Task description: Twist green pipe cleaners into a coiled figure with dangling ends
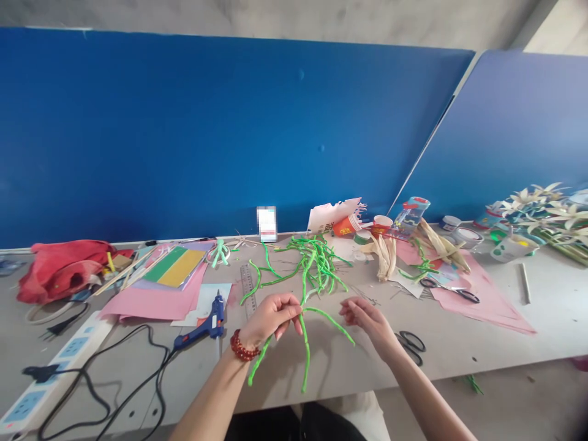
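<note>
Over the surface (478, 343), an apparently already branched green stem (306, 358) is pinched by the left hand's (275, 318) fingers, the right hand's (365, 315) being loosely curled, seemingly empty, while a green heap (316, 263) is left beyond.

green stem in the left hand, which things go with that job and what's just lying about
Seem to belong:
green branching stem, pinched in the left hand
pile of green stems behind it

Probably just lying about:
red cloth
tipped orange cup
power strip

Head-worn view, facing forward and down, table (349, 367) close below, blue panel (239, 128) beyond
</note>
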Available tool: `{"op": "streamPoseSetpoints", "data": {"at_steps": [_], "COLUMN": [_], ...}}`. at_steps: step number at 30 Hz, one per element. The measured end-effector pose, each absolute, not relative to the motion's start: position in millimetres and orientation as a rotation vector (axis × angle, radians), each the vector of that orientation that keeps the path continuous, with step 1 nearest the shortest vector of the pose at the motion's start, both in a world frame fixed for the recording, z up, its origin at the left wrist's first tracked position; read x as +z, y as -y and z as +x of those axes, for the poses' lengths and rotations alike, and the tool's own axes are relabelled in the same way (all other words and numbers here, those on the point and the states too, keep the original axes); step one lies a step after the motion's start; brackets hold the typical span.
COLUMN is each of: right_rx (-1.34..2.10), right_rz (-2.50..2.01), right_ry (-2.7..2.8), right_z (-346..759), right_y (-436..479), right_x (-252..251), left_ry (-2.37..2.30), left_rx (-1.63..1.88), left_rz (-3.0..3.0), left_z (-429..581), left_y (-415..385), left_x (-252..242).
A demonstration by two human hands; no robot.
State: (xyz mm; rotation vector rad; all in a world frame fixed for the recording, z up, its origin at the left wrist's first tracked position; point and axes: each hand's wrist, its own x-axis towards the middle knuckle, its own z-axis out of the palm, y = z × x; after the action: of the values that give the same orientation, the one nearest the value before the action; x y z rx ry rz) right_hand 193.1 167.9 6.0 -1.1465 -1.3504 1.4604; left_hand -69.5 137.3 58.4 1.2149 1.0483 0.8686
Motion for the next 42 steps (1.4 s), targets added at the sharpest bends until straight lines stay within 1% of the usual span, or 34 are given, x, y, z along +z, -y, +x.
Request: {"op": "streamPoseSetpoints", "data": {"at_steps": [4, 7, 9, 13, 17, 22, 28, 33, 42], "right_rx": [1.548, 1.669, 1.713, 1.727, 1.751, 1.669, 1.562, 1.539, 1.624], "right_rz": [-0.894, -0.764, -0.716, -0.731, -0.722, -0.754, -0.798, -0.818, -0.749], "right_ry": [1.706, 1.819, 1.742, 1.495, 1.402, 1.384, 1.424, 1.459, 1.396], "right_z": [165, 137, 125, 119, 120, 117, 112, 110, 102], "right_y": [-179, -177, -175, -174, -174, -179, -181, -182, -181], "right_x": [30, 26, 17, 5, 10, 11, 2, -1, -9], "left_ry": [-0.970, -0.953, -0.936, -0.806, -0.800, -0.792, -0.984, -0.997, -0.898], "left_rx": [0.716, 0.691, 0.708, 0.871, 1.108, 1.231, 1.386, 1.443, 1.518], "left_rz": [1.302, 1.307, 1.260, 1.087, 0.913, 1.037, 1.113, 1.162, 1.141], "left_z": [-67, -65, -66, -70, -66, -52, -42, -41, -41], "left_y": [-146, -149, -149, -146, -141, -134, -143, -142, -137], "left_x": [53, 49, 48, 46, 36, 27, 13, 3, 10]}}
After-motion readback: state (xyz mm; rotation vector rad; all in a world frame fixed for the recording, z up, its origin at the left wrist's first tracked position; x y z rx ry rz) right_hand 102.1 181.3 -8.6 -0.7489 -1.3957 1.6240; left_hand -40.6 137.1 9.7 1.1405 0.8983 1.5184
